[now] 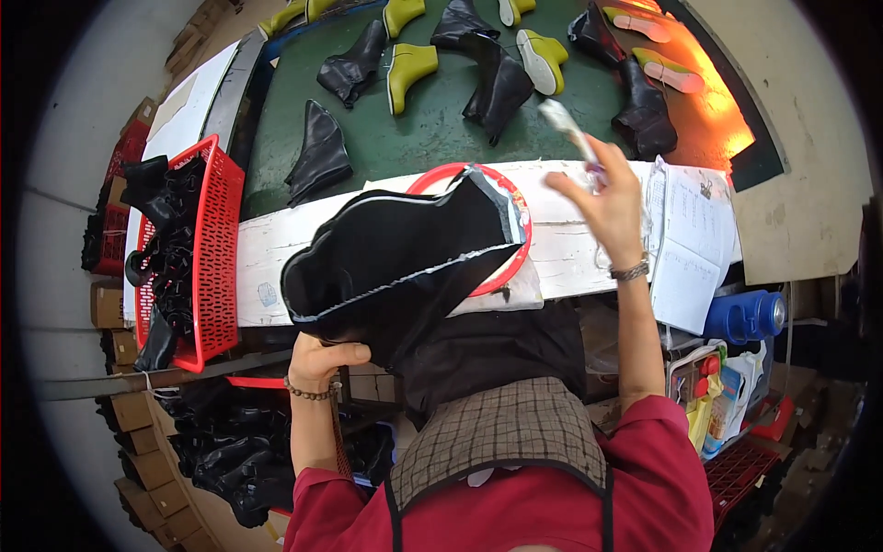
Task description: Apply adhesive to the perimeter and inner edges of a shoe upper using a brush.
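Low on its near side, my left hand (324, 361) grips a black boot upper (377, 253), thumb along the outside. The upper lies tilted on its side, its dark inside showing, with pale whitish strips along its edges. Raised to the right of it, my right hand (614, 207) is closed round the handle of a small brush (563, 121) with a whitish tip. The brush is apart from the upper. Under the upper's far end sits a round red-rimmed dish (525, 225), mostly covered, on the white bench (575, 262).
Beyond the bench, a green belt (262, 166) carries black boot uppers (320, 152) and yellow-green boot lasts (411, 74). Orange light glows at far right. A red basket (221, 267) of black uppers stands left; an open notebook (690, 244) and blue bottle (745, 316) lie right.
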